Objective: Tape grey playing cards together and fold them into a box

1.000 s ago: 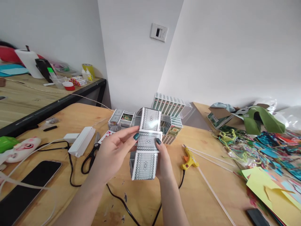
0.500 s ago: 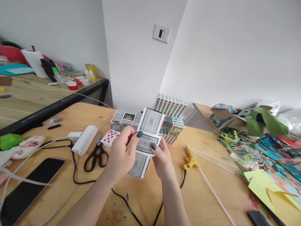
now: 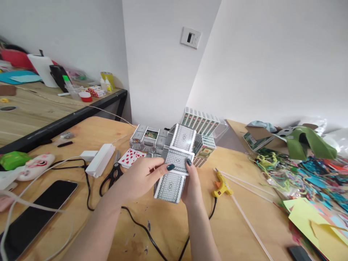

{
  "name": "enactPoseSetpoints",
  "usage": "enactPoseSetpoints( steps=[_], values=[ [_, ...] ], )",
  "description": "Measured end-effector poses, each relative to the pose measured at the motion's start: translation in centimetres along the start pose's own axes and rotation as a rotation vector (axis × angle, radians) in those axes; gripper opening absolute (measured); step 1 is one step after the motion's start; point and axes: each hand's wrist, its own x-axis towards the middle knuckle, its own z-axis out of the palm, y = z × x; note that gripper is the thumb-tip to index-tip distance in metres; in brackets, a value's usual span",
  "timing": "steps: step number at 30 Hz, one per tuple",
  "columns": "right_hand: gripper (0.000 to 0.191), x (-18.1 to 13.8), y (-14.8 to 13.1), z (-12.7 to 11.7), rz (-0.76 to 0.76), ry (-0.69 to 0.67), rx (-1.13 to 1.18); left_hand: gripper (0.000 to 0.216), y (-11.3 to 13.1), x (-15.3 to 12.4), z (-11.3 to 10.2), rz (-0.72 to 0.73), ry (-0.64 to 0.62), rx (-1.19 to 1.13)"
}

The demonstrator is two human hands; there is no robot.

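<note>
Both my hands hold up a folded strip of joined playing cards (image 3: 176, 163), patterned backs facing me, above the wooden table (image 3: 239, 232). My left hand (image 3: 138, 177) pinches its left edge, thumb on the middle card. My right hand (image 3: 191, 183) grips the right edge from behind, thumb on the front. A red-pip card (image 3: 130, 157) lies face up on the table behind my left hand. Card boxes (image 3: 201, 121) stand in a row at the back, with opened boxes (image 3: 148, 137) beside them.
Black scissors (image 3: 110, 175), a white adapter (image 3: 100, 165) with black cable and a dark phone (image 3: 35, 212) lie to the left. A yellow glue gun (image 3: 221, 185) with glue sticks lies to the right, near coloured paper scraps (image 3: 307, 177). A second table (image 3: 40, 108) stands at far left.
The card strip, tilted half a second ago, is back near upright and slightly further right. My left thumb slid across the middle card. The view has shifted a little leftward.
</note>
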Motion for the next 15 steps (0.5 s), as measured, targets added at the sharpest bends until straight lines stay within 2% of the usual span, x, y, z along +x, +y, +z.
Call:
enactPoseSetpoints(
  steps=[2,7,11,15],
  values=[
    [0.039,0.0,-0.1,0.0,0.043,-0.001,0.016,0.037,0.0,0.1,0.2,-0.012,-0.039,-0.016],
    [0.041,0.2,0.0,-0.4,0.115,-0.020,-0.005,0.040,0.3,0.4,0.5,0.002,0.021,-0.023],
    [0.047,0.4,0.4,-0.8,0.043,0.013,-0.078,0.036,0.5,0.1,0.4,-0.040,0.025,0.078],
    [0.064,-0.1,1.0,-0.2,-0.067,0.058,-0.226,0.024,0.7,-0.4,0.3,-0.092,0.092,-0.128]
  ],
)
